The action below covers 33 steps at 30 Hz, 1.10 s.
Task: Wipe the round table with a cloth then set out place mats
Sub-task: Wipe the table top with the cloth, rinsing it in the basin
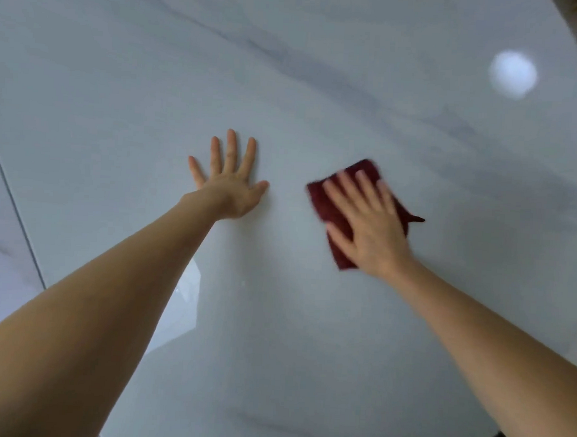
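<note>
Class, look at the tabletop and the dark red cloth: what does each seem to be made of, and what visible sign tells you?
Table: probably polished marble or a marble-look stone, white with grey veins, glossy enough to mirror a round light.
Cloth: a soft woven or microfibre fabric, matt, with fuzzy edges; the right hand presses it flat.

Soft dim light — round glare spot [513,75]

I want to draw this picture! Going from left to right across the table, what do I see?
Left hand flat on the table → dark red cloth → right hand pressing on the cloth → bright round light reflection.
</note>
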{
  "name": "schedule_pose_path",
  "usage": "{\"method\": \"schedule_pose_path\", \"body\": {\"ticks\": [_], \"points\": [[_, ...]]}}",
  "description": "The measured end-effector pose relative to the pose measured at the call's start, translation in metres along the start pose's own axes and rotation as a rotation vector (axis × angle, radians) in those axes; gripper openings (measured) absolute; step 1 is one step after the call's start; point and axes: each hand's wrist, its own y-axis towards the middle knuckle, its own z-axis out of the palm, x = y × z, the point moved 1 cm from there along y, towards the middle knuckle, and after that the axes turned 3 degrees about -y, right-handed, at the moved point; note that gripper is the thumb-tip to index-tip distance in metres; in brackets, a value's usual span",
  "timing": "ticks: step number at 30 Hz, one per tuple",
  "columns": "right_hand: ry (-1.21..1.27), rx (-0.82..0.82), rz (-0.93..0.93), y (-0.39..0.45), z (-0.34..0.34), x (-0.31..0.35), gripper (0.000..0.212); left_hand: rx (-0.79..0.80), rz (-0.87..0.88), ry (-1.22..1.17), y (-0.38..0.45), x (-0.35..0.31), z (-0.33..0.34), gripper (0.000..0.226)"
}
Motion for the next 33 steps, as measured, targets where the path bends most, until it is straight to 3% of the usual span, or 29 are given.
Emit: {"method": "schedule_pose_path", "body": {"ticks": [3, 5, 8, 12, 14, 15, 18, 19, 20, 25, 28, 29, 30, 31, 33], "points": [[-0.008, 0.021, 0.462, 0.065, -0.001, -0.004, 0.067, 0.009, 0.004, 0.008, -0.001, -0.003, -0.002, 0.070], [0.013, 0.021, 0.505, 0.107, -0.001, 0.019, 0.069, 0.020, -0.001, 0.016, 0.002, -0.004, -0.004, 0.071], [-0.015, 0.001, 0.173, 0.116, 0.004, 0.047, 0.065, 0.029, 0.005, -0.006, 0.006, 0.002, -0.008, 0.073], [0.002, 0.073, -0.356, 0.060, -0.002, 0.035, 0.062, 0.001, 0.093, 0.026, -0.001, 0.018, -0.008, 0.081], [-0.039, 0.079, -0.411, 0.061, -0.004, 0.013, 0.062, -0.018, 0.015, 0.041, -0.004, 0.028, -0.011, 0.088], [-0.049, 0.069, -0.298, 0.071, -0.003, 0.006, 0.063, -0.037, -0.054, 0.042, -0.004, 0.034, -0.014, 0.090], [0.022, 0.039, 0.354, 0.134, -0.005, 0.019, 0.067, -0.114, -0.232, 0.016, -0.005, 0.069, -0.023, 0.083], [0.053, 0.048, 0.486, 0.155, -0.007, 0.037, 0.069, -0.123, -0.246, 0.006, -0.006, 0.080, -0.023, 0.079], [0.069, 0.056, 0.494, 0.170, -0.006, 0.060, 0.069, -0.128, -0.237, -0.010, -0.007, 0.090, -0.023, 0.076], [0.034, 0.006, -0.323, 0.140, 0.001, 0.139, 0.063, -0.140, -0.144, -0.088, -0.011, 0.111, -0.014, 0.067], [0.036, 0.059, -0.701, 0.123, -0.006, 0.101, 0.062, -0.153, -0.131, -0.095, -0.013, 0.111, -0.015, 0.067], [0.002, 0.065, -0.742, 0.129, -0.007, 0.084, 0.062, -0.166, -0.125, -0.093, -0.014, 0.109, -0.015, 0.067], [-0.019, 0.056, -0.674, 0.142, -0.006, 0.072, 0.062, -0.187, -0.122, -0.083, -0.016, 0.109, -0.015, 0.067], [-0.008, 0.033, -0.494, 0.158, -0.003, 0.063, 0.063, -0.211, -0.123, -0.066, -0.017, 0.107, -0.013, 0.067], [0.026, 0.003, 0.041, 0.193, 0.000, 0.068, 0.065, -0.234, -0.126, -0.041, -0.018, 0.106, -0.012, 0.067]]}}
